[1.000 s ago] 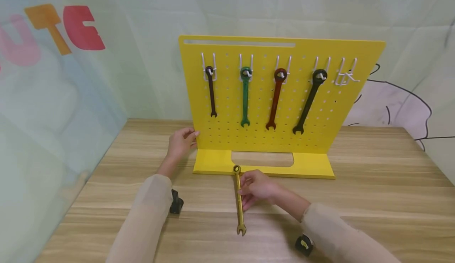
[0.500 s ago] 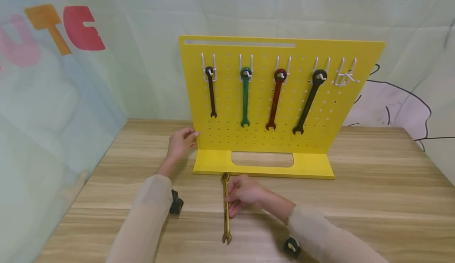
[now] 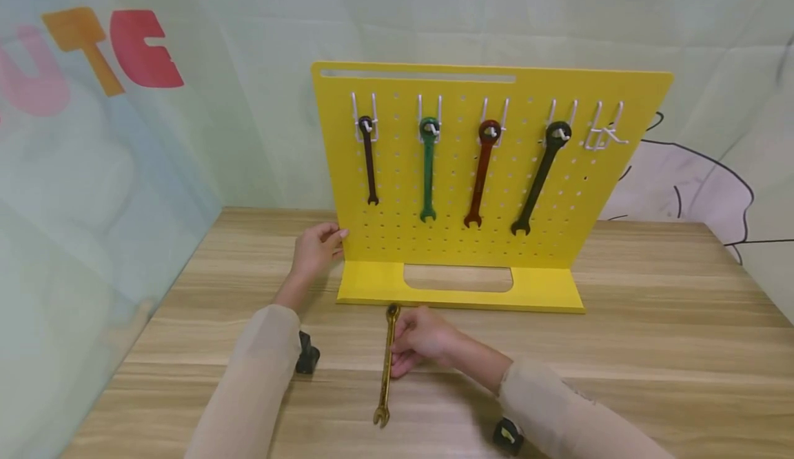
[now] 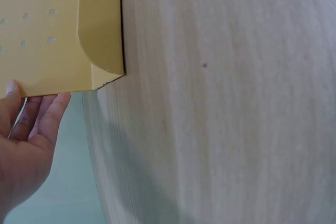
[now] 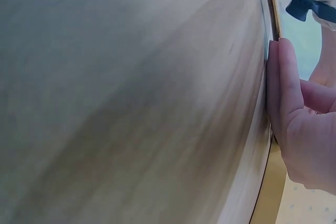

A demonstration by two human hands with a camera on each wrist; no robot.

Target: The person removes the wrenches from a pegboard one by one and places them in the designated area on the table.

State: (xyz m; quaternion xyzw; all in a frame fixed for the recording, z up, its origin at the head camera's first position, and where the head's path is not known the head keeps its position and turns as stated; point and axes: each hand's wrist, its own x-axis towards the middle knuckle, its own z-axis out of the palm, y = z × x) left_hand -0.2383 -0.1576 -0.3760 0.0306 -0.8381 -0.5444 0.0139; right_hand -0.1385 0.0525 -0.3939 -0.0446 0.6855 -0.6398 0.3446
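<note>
Swung gold wrench (image 3: 386, 376) open-end leftward, pinched in right grip (image 3: 426, 335), still unhung; clasped yellow pegboard (image 3: 453, 194) by its edge in left grip (image 3: 314, 252)

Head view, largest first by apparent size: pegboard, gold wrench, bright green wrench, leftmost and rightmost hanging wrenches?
1. Yellow pegboard
2. Gold wrench and rightmost hanging wrench: similar, gold nearer the camera, so unranked
3. Bright green wrench
4. Leftmost hanging wrench
</note>
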